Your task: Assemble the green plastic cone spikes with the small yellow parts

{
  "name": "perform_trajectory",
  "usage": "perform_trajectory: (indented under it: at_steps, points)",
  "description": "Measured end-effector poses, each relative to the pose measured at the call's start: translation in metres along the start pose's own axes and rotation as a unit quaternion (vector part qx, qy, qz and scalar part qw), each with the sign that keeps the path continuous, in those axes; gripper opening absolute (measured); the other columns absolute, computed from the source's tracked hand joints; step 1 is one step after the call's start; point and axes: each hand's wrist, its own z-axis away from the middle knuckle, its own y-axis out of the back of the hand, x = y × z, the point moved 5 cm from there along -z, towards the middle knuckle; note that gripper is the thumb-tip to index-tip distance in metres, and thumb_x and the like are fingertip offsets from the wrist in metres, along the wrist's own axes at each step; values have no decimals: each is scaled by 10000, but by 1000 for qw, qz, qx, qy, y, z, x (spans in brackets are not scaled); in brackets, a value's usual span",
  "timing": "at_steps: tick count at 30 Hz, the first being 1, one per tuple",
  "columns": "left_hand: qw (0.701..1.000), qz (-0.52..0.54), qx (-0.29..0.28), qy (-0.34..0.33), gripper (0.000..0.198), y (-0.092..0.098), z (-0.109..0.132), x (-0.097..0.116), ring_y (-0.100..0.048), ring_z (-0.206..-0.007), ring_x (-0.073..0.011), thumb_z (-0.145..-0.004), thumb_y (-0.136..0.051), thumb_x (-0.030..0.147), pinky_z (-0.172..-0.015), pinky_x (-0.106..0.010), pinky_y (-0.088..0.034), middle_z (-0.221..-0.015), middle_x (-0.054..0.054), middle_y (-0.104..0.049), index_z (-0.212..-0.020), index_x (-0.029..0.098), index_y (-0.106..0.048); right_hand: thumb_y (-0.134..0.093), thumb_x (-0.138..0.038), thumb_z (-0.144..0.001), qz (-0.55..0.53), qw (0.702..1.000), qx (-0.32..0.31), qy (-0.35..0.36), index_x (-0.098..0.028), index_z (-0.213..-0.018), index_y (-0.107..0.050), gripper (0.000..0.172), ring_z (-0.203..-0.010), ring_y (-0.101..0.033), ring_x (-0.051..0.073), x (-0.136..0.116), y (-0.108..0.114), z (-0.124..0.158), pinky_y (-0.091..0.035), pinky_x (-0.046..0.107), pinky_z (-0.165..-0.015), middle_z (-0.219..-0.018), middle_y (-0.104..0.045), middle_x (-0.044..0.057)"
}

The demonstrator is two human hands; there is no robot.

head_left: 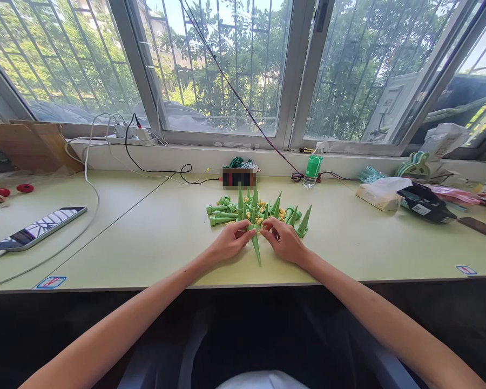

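Observation:
My left hand [232,239] is closed around the wide top of a green plastic spike [256,252], whose tip points down toward the table's front edge. Close beside it, my right hand [282,239] pinches at the spike's upper end; whatever sits between those fingertips is too small to name. Behind both hands lies a pile of similar green spikes [224,219], some standing point up, others on their sides. Small yellow pieces [282,214] are scattered among them. One upright spike [304,222] stands at the pile's right end.
A bottle [314,166] with a green label stands by the window ledge. To the left, a phone [38,229] lies with a white cable [92,202] running past it. A tissue pack [378,193] and black pouch [425,201] are at the right.

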Motion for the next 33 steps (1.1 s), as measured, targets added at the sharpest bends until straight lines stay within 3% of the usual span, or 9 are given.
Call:
perform_trajectory:
  at_steps: [5,17,33]
  points:
    - [999,37,-2,30,398,2,1,2,-340,-455,-71,-920,-564,531,-434,-215,-245,-542,71,-387,-758,191,-434,-550,-368,-999,-23,999,10,25,-228,-1111,-584,183,-643,-577,145,3,-1,1,-467,272,-647,-959,-678,46]
    - [999,32,-7,28,397,0,0,0,-335,-453,-63,-929,-562,508,-439,-205,-251,-539,75,-378,-745,185,-421,-517,-370,-1021,-16,997,22,78,-204,-1029,-644,209,-739,-627,174,-4,1,0,-493,278,-682,-851,-667,52]
    - [999,40,-21,16,397,-3,0,4,-333,-465,-66,-908,-588,509,-441,-207,-245,-541,68,-390,-739,175,-455,-359,-341,-1068,28,996,-54,65,-194,-895,-550,297,-698,-579,181,-1,-7,1,-425,283,-657,-793,-630,53]
